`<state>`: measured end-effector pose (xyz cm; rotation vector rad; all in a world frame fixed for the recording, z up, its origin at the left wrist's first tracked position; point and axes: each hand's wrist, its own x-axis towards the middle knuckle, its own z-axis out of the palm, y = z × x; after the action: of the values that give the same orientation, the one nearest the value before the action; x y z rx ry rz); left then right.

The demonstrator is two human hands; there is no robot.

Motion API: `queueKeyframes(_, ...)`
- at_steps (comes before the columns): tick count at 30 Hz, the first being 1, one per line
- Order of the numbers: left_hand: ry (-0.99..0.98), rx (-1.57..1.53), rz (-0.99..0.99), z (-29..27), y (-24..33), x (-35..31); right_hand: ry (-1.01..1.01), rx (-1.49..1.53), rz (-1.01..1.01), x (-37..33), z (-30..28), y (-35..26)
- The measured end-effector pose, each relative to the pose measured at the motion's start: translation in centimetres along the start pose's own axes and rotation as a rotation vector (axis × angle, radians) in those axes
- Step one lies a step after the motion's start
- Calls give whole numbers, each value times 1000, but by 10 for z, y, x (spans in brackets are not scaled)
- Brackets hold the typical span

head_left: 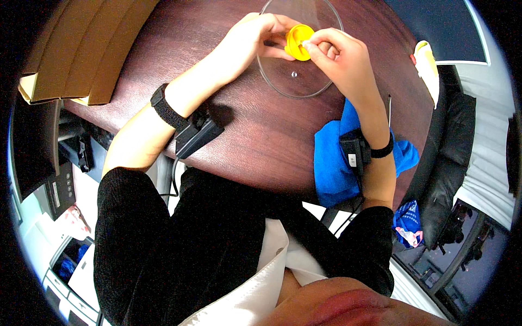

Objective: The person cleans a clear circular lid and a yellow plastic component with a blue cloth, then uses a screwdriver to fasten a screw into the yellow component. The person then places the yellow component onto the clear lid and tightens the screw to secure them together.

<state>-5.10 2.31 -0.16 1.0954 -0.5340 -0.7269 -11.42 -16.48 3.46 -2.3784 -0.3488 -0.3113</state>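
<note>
At far left, flat cardboard pieces (pixel 81 49) lie on the dark wooden desk (pixel 261 136). Your left hand (pixel 247 46) has its fingers closed on the left edge of a yellow round knob (pixel 296 42). The knob sits above the centre of a clear glass lid (pixel 299 70) resting on the desk. Your right hand (pixel 340 57) pinches the knob's right side. A blue cloth (pixel 331 163) lies under your right forearm.

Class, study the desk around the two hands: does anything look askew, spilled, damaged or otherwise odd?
Nothing is spilled or visibly broken. Both the left hand and right hand grip a small yellow round part above a clear round lid lying on the dark wooden table. Only the blue cloth looks untidy, crumpled and hanging over the near edge.
</note>
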Motion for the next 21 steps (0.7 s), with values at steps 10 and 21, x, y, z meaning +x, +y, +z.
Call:
queueKeyframes(10,34,207,79,10,11,-5,-21,14,53,-1,2,3)
queueKeyframes(21,74,87,72,14,12,-8,-6,66,73,-2,4,8)
